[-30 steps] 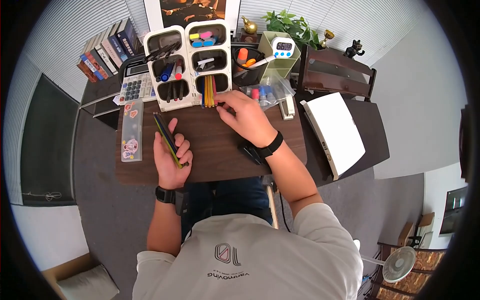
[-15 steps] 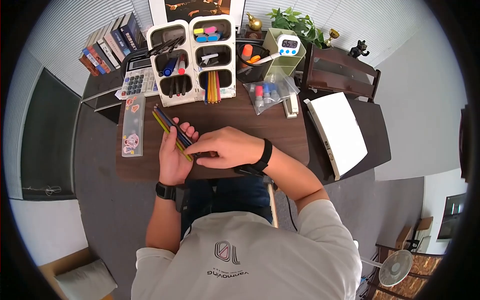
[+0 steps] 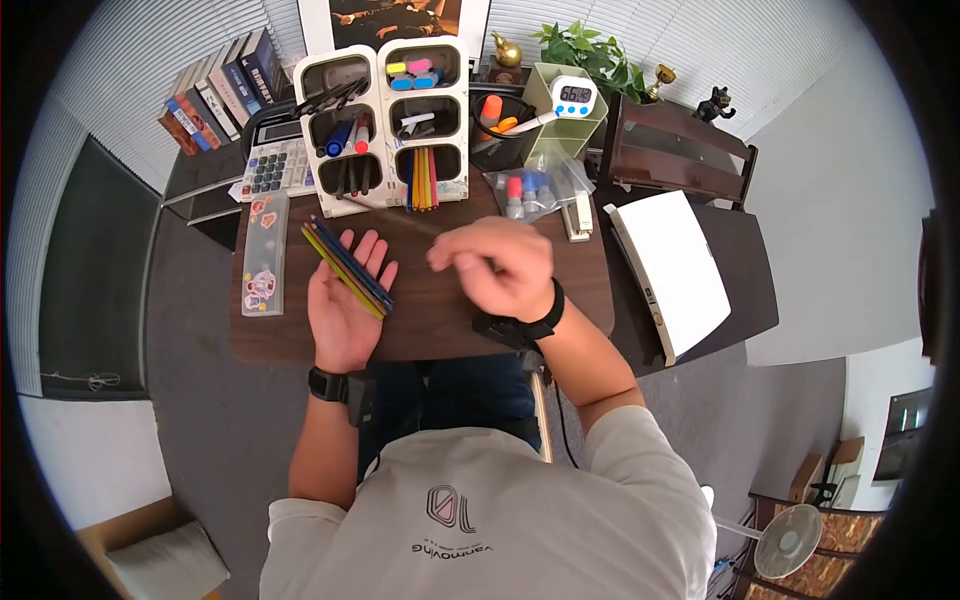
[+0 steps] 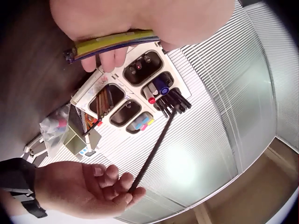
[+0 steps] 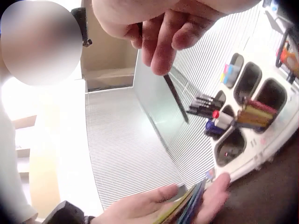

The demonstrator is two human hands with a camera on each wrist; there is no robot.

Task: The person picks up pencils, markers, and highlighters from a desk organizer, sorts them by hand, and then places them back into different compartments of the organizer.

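My left hand (image 3: 338, 325) is palm up above the desk, fingers extended, with several coloured pencils (image 3: 345, 268) lying slantwise across the palm. To its right, my right hand (image 3: 505, 268) hovers apart from it. A thin dark pencil (image 4: 155, 151) is pinched in the right fingertips in the left wrist view; its far end points up toward the organizer. The right wrist view shows this same dark pencil (image 5: 176, 99) below the right fingers. Beyond both hands stands the white organizer (image 3: 381, 125), with more coloured pencils (image 3: 424, 180) in its lower right compartment.
A sticker-covered case (image 3: 264, 255) lies left of the left hand, below a calculator (image 3: 277, 172). Behind the right hand are a clear bag of bottles (image 3: 537, 192) and a stapler (image 3: 578, 217). A black mesh cup (image 3: 492, 150) stands beside the organizer; a white box (image 3: 675, 270) is at right.
My right hand has drawn away to the right from the pencils in the left hand, where it was half a second ago. The left fingers have spread out from around their pencils.
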